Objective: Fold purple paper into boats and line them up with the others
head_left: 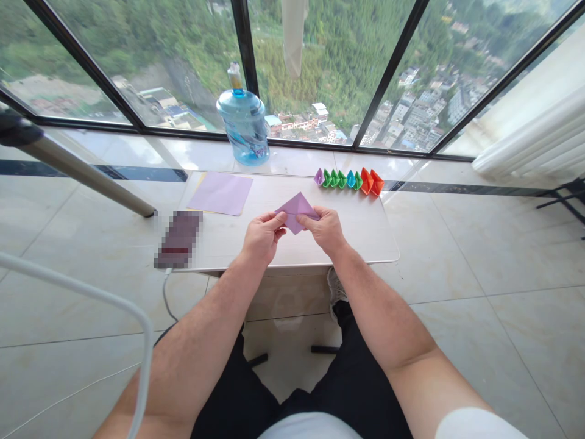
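A folded sheet of purple origami paper, diamond-shaped with creases across it, is held up over the low white table. My left hand pinches its left corner between thumb and fingers. On the opposite side, my right hand grips the right corner, its thumb lying on the paper's face. Flat purple paper sheets lie at the table's left, with a yellow edge showing beneath. At the back right stands a row of small folded paper pieces in purple, green, blue and orange.
A blurred-out phone-like object with a cable rests at the table's left edge. Behind the table stands a blue water jug by the windows. A white tube and a pole cross the left side.
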Demonstrator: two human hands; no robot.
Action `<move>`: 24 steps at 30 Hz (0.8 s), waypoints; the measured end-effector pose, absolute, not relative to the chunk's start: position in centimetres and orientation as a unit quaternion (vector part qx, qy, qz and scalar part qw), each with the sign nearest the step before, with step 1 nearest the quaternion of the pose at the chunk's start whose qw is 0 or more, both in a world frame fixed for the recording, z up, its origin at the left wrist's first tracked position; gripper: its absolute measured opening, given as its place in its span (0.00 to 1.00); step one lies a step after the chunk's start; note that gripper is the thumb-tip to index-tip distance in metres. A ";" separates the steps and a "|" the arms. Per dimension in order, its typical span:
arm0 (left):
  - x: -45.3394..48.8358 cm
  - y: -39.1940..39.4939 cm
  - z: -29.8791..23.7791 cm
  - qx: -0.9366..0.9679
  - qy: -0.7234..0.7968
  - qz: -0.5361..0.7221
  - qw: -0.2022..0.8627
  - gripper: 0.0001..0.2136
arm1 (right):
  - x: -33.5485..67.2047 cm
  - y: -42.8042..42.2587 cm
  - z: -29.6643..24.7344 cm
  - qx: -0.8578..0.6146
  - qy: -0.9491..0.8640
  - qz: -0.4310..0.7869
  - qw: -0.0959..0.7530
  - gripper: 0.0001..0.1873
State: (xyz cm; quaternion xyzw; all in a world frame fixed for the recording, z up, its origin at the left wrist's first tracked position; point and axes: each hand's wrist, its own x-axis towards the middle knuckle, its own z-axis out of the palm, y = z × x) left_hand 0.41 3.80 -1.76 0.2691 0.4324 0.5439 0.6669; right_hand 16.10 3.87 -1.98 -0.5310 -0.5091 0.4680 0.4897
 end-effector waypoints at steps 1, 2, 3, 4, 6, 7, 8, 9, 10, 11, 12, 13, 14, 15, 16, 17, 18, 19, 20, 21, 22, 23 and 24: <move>0.4 3.8 -1.7 0.267 0.432 0.543 0.669 0.19 | 16.1 3.9 -1.9 -0.530 -0.509 0.468 0.491 0.20; 0.3 3.8 -1.7 0.266 0.431 0.542 0.671 0.19 | 16.1 3.9 -1.9 -0.530 -0.509 0.468 0.491 0.20; 0.3 3.8 -1.7 0.264 0.431 0.541 0.672 0.19 | 16.1 3.9 -1.8 -0.530 -0.509 0.467 0.492 0.20; 0.2 3.9 -1.6 0.263 0.431 0.541 0.673 0.18 | 16.1 3.9 -1.8 -0.530 -0.509 0.466 0.492 0.20; 0.2 3.9 -1.6 0.259 0.432 0.541 0.673 0.18 | 16.1 3.9 -1.7 -0.531 -0.509 0.464 0.493 0.19; 0.2 3.9 -1.6 0.257 0.432 0.542 0.673 0.18 | 16.0 3.9 -1.7 -0.532 -0.508 0.463 0.495 0.19; 0.2 4.0 -1.6 0.255 0.433 0.544 0.672 0.18 | 16.0 3.9 -1.7 -0.532 -0.507 0.463 0.496 0.19; 0.2 4.0 -1.6 0.254 0.434 0.545 0.671 0.17 | 16.0 3.9 -1.7 -0.532 -0.505 0.463 0.497 0.19; 0.2 4.0 -1.6 0.254 0.435 0.547 0.669 0.17 | 16.0 3.9 -1.7 -0.533 -0.504 0.463 0.497 0.19; 0.2 4.0 -1.7 0.254 0.436 0.549 0.667 0.16 | 16.0 3.9 -1.7 -0.534 -0.504 0.463 0.497 0.19; 0.2 4.0 -1.7 0.255 0.437 0.550 0.665 0.16 | 16.0 3.9 -1.7 -0.533 -0.505 0.463 0.496 0.19; 0.2 4.0 -1.8 0.259 0.437 0.551 0.663 0.16 | 16.0 3.9 -1.7 -0.531 -0.506 0.463 0.497 0.19; 0.2 4.0 -1.9 0.266 0.436 0.551 0.660 0.16 | 16.0 3.8 -1.7 -0.529 -0.507 0.463 0.499 0.19; 0.1 4.0 -1.9 0.280 0.435 0.550 0.656 0.16 | 16.0 3.8 -1.7 -0.525 -0.508 0.463 0.501 0.19; 0.1 4.0 -2.0 0.299 0.433 0.546 0.653 0.16 | 16.0 3.7 -1.7 -0.522 -0.510 0.463 0.503 0.18; 0.0 4.0 -2.1 0.321 0.431 0.538 0.650 0.16 | 16.0 3.7 -1.7 -0.519 -0.512 0.464 0.503 0.18; 0.0 4.0 -2.2 0.342 0.430 0.530 0.646 0.16 | 16.0 3.6 -1.7 -0.516 -0.515 0.467 0.500 0.18; 0.0 4.0 -2.3 0.359 0.431 0.522 0.643 0.16 | 16.0 3.6 -1.7 -0.515 -0.520 0.470 0.494 0.19; -0.1 4.0 -2.3 0.369 0.433 0.516 0.640 0.16 | 15.9 3.5 -1.7 -0.514 -0.524 0.473 0.487 0.19; 0.0 4.1 -2.3 0.373 0.437 0.516 0.635 0.16 | 15.8 3.5 -1.7 -0.516 -0.526 0.476 0.481 0.20; 0.0 4.1 -2.4 0.371 0.442 0.521 0.629 0.15 | 15.8 3.5 -1.6 -0.519 -0.525 0.478 0.477 0.21; 0.1 4.1 -2.4 0.367 0.446 0.530 0.621 0.15 | 15.7 3.4 -1.5 -0.524 -0.521 0.478 0.476 0.22; 0.1 4.2 -2.4 0.362 0.449 0.539 0.615 0.15 | 15.6 3.4 -1.4 -0.530 -0.515 0.476 0.477 0.22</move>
